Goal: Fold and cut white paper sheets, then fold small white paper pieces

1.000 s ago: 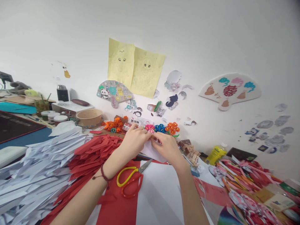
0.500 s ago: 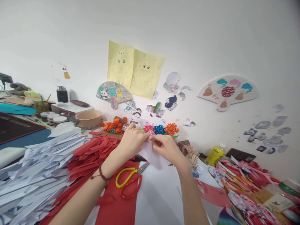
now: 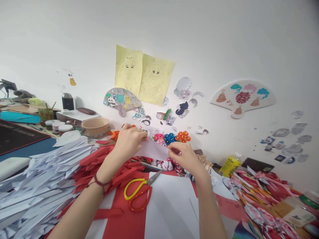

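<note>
A strip of white paper point(image 3: 152, 149) is stretched between my two hands above the table. My left hand point(image 3: 131, 139) pinches its left end, fingers closed. The right end sits between the thumb and fingertips of my right hand point(image 3: 183, 156). Below the paper lie scissors point(image 3: 139, 192) with one yellow and one red handle, blades pointing up to the right. They rest across red paper point(image 3: 124, 222) and a white sheet point(image 3: 169, 205). Behind the strip stand small pink, blue point(image 3: 169, 137) and orange flowers.
Heaped folded white strips point(image 3: 50, 186) fill the left side, with red strips point(image 3: 92, 162) beside them. A tan bowl point(image 3: 95, 126) and jars stand at the back left. On the right are a yellow bottle point(image 3: 230, 164) and a pile of pink and red ribbon-like pieces point(image 3: 264, 189).
My hands have moved apart, the left one leftward and the right slightly rightward. The paper, which hung down between them, is now drawn out sideways.
</note>
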Demonstrator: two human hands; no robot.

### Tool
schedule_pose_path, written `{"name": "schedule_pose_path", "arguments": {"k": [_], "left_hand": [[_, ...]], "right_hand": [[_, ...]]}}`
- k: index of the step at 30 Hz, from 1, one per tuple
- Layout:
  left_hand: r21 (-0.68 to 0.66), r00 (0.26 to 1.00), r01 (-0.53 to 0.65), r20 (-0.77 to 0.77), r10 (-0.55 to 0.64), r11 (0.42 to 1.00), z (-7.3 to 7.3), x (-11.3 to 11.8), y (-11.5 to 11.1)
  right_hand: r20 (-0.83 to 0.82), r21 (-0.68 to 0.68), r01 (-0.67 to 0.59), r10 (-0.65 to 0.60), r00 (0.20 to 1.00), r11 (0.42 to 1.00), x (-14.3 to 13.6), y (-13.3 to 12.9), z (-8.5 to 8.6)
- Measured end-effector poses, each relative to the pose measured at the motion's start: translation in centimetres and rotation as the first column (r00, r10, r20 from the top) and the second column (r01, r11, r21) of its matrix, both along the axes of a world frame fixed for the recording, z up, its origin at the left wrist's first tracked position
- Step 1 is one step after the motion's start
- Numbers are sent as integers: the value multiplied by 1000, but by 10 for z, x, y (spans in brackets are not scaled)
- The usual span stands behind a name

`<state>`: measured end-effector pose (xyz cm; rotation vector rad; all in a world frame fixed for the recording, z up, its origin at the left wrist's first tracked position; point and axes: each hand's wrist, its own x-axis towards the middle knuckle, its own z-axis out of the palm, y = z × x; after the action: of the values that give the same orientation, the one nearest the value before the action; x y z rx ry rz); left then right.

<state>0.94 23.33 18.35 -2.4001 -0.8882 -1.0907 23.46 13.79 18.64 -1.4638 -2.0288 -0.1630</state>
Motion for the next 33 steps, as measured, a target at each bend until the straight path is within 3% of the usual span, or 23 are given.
{"name": "schedule_pose_path", "arguments": {"k": [8, 13, 15, 19, 21, 23, 25, 30, 33], "left_hand": [[-21, 992, -89, 89, 90, 996, 8, -21, 5], [-104, 978, -50, 199, 70, 993, 13, -26, 1], [-169, 962, -3, 267, 48, 986, 14, -23, -1], [-311, 872, 193, 489, -17, 930, 10, -11, -1], [-386, 776, 354, 630, -36, 852, 4, -3, 5], [-460, 649, 555, 761, -15, 693, -4, 6, 13], [-489, 594, 642, 804, 19, 591, -13, 16, 19], [-516, 530, 769, 845, 75, 378, -33, 40, 21], [-521, 511, 805, 852, 115, 282, -40, 49, 16]], "right_hand": [[81, 71, 162, -168, 982, 984, 26, 0, -1], [16, 141, 289, -294, 956, 947, 36, 4, -4], [-78, 113, 251, -244, 967, 961, 34, 6, -4], [-351, 37, 3, 10, 937, 999, 31, 10, -5], [-535, 64, -102, 121, 836, 993, 31, 11, -7], [-670, 96, -191, 205, 714, 977, 32, 12, -10], [-715, 98, -268, 255, 651, 958, 32, 13, -12], [-720, 71, -242, 217, 659, 968, 26, 15, -15], [-703, 73, -249, 226, 674, 966, 20, 16, -14]]}}
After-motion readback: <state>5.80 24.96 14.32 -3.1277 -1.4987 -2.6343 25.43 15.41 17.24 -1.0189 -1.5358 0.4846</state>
